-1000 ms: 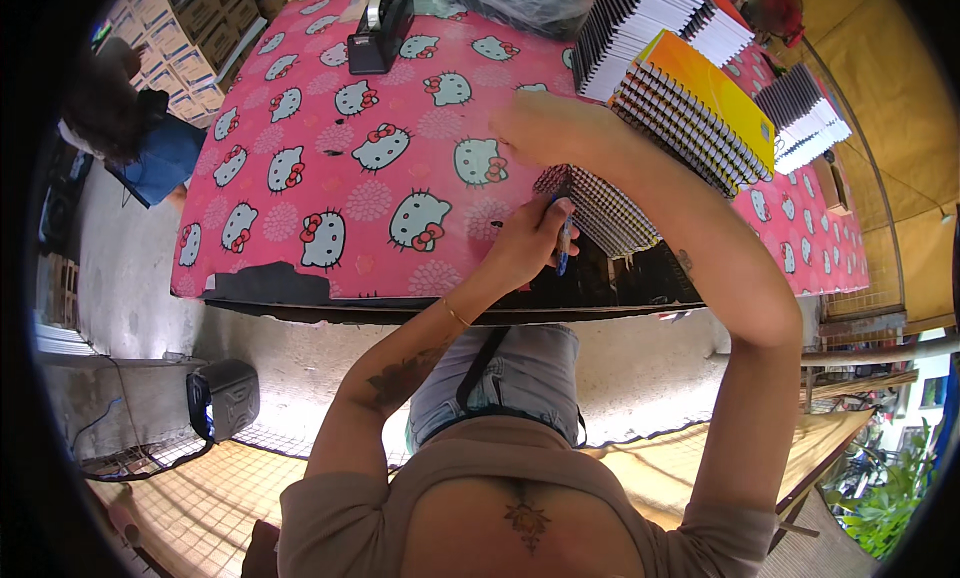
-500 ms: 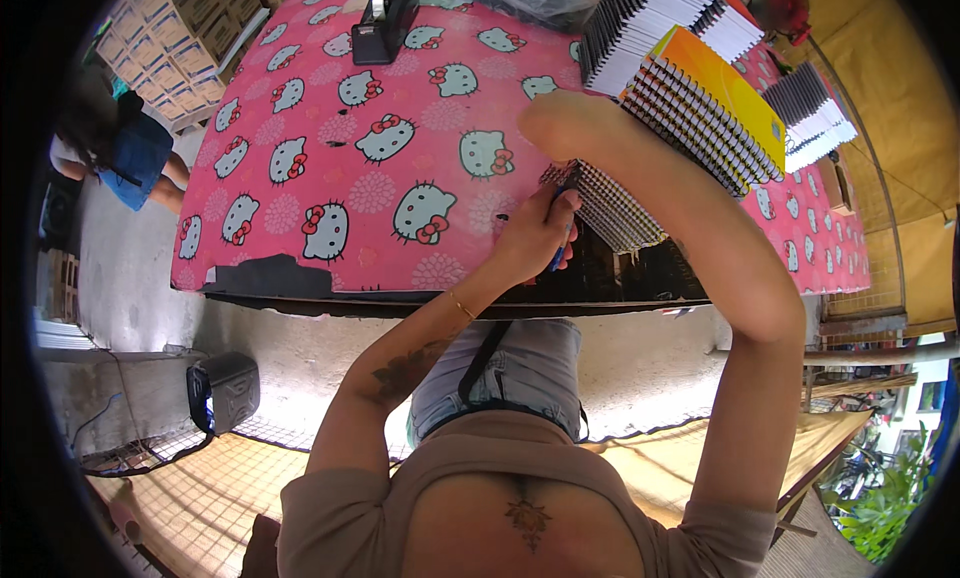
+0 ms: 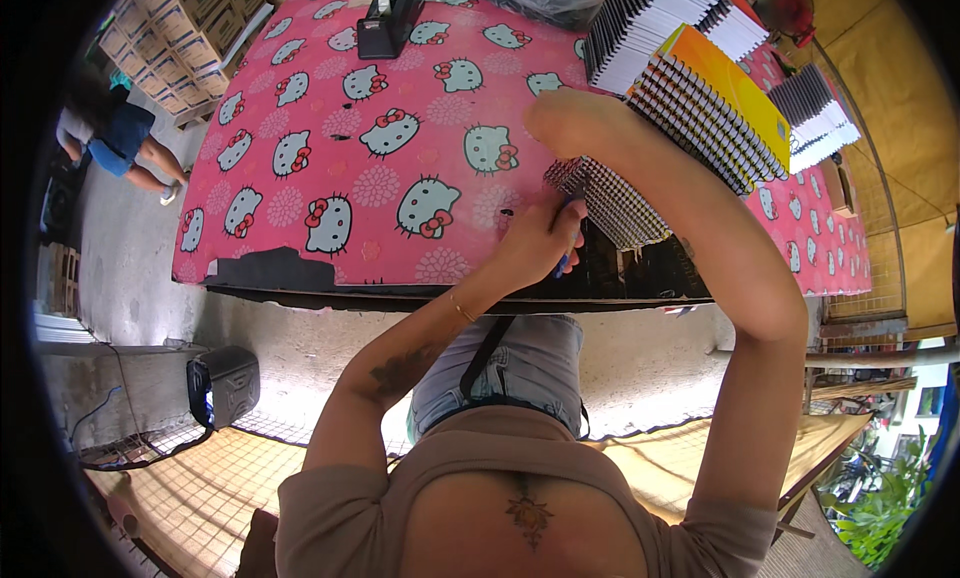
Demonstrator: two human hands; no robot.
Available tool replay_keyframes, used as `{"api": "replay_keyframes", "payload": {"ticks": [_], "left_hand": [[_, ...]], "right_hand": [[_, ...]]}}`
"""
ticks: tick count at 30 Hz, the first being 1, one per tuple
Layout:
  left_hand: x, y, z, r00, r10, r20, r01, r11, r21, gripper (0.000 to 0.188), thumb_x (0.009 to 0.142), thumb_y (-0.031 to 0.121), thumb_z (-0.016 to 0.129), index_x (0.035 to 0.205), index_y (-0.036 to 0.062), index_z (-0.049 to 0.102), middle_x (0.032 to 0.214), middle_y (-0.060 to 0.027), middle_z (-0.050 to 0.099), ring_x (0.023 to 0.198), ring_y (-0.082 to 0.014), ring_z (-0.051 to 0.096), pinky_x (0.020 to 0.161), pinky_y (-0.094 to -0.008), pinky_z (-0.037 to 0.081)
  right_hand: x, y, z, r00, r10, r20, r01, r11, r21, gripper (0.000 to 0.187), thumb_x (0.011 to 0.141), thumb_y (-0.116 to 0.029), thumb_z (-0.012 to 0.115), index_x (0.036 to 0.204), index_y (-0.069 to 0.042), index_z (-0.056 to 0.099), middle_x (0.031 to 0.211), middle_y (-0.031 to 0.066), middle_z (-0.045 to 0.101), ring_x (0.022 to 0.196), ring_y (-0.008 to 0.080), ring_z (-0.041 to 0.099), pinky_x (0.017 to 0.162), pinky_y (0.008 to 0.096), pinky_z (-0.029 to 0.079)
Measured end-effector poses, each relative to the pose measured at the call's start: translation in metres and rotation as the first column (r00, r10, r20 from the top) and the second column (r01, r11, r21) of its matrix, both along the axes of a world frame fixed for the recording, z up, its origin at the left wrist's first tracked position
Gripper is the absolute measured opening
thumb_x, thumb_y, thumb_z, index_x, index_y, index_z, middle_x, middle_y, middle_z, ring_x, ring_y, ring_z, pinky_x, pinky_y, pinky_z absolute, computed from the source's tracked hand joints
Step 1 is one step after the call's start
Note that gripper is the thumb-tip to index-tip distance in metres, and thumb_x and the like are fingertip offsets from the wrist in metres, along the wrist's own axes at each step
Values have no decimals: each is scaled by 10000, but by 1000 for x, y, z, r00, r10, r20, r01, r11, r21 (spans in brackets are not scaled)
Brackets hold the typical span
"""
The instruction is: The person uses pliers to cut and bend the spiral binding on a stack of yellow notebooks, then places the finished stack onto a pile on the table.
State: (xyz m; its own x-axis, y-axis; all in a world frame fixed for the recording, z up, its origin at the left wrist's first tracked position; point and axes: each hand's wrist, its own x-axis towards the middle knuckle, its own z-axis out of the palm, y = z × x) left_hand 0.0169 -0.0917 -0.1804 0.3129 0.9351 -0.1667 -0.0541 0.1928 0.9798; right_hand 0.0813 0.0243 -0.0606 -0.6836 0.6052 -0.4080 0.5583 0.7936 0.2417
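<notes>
1. Table (image 3: pixel 300 268): landmark.
2. Tape dispenser (image 3: pixel 390 18): on the table's far edge.
3. Spiral-bound notebook stack (image 3: pixel 715 103): on the table's right part.
4. Wire-binding bundle (image 3: pixel 610 203): on the table's near edge, before that stack.
5. Left hand (image 3: pixel 540 243): just left of the bundle.

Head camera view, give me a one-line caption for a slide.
Left hand holding a blue tool and right hand work on a black spiral-bound notebook stack on a pink cartoon-cat tablecloth.

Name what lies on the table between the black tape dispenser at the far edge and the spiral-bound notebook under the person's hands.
Head view: only the bare pink cartoon-cat tablecloth lies between tape dispenser and notebook.
</notes>
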Motion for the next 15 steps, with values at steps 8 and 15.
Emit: {"api": "replay_keyframes", "payload": {"ticks": [8,15], "left_hand": [[-1,6,-15,996,27,87,-19,996,-85,449,989,401,454,1159,-10,517,940,-156,654,775,-246,700,605,-338,571],[-1,7,-10,995,15,96,-6,996,-94,430,990,381,452,1162,-9,513,932,-149,651,757,-235,696,603,-347,566]], "right_hand": [[-1,-1,-5,999,-1,53,1,1000,3,215,701,-3,663,909,-16,714,907,160,699,836,307,692,674,408,558],[4,2,-12,999,-45,25,44,999,19,206,671,2,687,873,-17,721,886,159,702,834,315,693,672,412,560]]}}
